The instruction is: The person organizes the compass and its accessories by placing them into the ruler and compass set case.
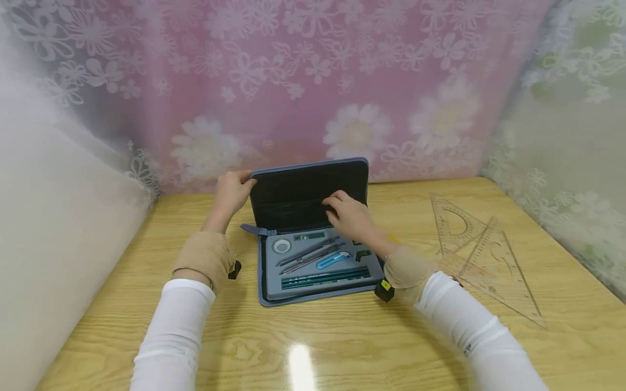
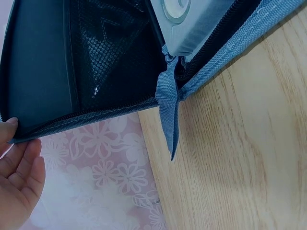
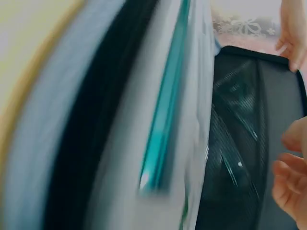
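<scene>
A blue zip case point(image 1: 313, 296) lies unfolded on the table, its dark-lined lid point(image 1: 293, 190) raised. My left hand point(image 1: 233, 191) pinches the lid's upper left corner between thumb and fingers. In front of the lid, my right hand point(image 1: 353, 217) has loosely bent fingers and no visible object in them. A mesh pocket point(image 3: 235, 143) lines the lid; clear edges glint behind it. The grey tray point(image 1: 274, 290) carries green pencils point(image 1: 325, 278), a light blue utility knife point(image 1: 334, 260), slim dark drawing tools point(image 1: 308, 254) and a white ring-shaped item point(image 1: 281, 246). My right forearm hides part of the tray.
Two clear set squares, one with a protractor cutout point(image 1: 452, 220) and a longer one point(image 1: 504, 271), overlap on the wooden table point(image 1: 146, 326) at right. A blue fabric tab point(image 2: 168, 105) sticks out at the case's left hinge. Floral curtains point(image 1: 293, 81) surround the table's back and sides.
</scene>
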`<control>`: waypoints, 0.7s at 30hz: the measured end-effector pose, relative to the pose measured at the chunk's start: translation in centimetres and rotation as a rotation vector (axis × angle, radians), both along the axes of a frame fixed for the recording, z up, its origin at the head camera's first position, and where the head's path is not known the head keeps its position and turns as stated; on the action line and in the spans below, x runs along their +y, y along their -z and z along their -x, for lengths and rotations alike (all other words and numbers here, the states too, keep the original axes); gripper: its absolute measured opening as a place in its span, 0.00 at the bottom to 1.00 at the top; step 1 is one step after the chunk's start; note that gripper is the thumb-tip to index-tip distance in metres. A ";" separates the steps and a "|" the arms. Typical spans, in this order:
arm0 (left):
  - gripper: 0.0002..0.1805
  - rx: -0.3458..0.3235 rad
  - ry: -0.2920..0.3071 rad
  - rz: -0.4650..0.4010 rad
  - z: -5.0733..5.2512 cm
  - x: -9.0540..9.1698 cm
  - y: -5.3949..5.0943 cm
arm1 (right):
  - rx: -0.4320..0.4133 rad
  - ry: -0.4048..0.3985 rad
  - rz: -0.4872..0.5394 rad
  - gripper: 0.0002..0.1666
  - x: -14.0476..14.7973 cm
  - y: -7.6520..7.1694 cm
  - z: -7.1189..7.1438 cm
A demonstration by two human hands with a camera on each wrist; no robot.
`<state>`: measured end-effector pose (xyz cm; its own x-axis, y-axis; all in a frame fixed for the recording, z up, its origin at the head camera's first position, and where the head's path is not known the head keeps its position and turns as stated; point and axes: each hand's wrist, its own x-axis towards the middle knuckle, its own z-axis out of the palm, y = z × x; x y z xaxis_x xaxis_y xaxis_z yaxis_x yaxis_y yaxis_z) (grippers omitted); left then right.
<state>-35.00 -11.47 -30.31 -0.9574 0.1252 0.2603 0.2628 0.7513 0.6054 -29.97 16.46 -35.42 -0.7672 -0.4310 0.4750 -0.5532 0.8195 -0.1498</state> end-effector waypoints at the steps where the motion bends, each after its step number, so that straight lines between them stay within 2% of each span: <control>1: 0.22 -0.004 -0.001 -0.002 0.0 0.0 0.0 | -0.025 0.006 -0.002 0.13 0.8 -0.2 -0.4; 6: 0.23 -0.008 -0.009 -0.006 -0.1 0.1 0.0 | -0.190 0.111 -0.016 0.13 6.1 -0.6 -2.0; 8: 0.23 -0.006 -0.010 -0.004 0.0 0.1 -0.1 | -0.221 0.163 -0.017 0.13 8.3 -0.5 -2.5; 14: 0.22 -0.002 0.002 -0.001 -0.1 0.1 -0.1 | -0.299 0.211 0.028 0.14 14.1 0.1 -4.1; 21: 0.22 -0.008 -0.011 0.003 -0.1 0.1 -0.2 | -0.428 0.249 0.064 0.21 18.5 -0.1 -6.1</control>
